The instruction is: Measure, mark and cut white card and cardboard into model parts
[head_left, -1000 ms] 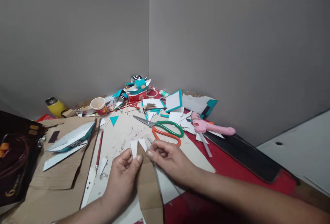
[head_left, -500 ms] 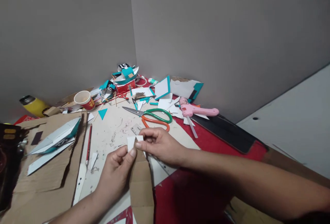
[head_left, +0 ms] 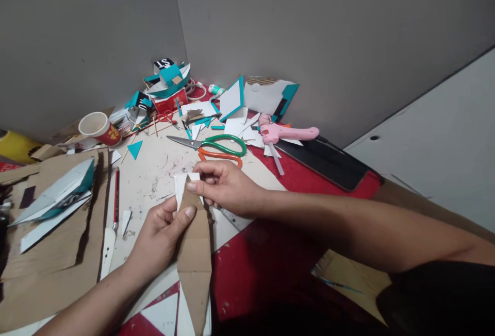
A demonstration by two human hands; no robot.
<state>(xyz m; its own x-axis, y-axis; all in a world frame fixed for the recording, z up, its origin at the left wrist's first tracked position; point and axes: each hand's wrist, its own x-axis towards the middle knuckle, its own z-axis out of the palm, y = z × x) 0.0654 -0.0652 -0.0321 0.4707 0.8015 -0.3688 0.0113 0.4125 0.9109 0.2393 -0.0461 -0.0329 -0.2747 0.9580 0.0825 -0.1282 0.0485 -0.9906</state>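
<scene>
A long pointed brown cardboard piece stands between my hands, its tip at my fingers. My left hand pinches its left edge near the top. My right hand grips the tip together with a small white card piece pressed behind it. Just beyond my right hand lie scissors with green and orange handles.
A pink glue gun lies right of the scissors beside a black slab. A paper cup, a red-handled craft knife, teal and white card scraps and torn cardboard cover the table. Grey walls meet behind.
The view has tipped down and right, so the table things sit further left. My hands hold the same pieces, and more of the cardboard piece shows below them.
</scene>
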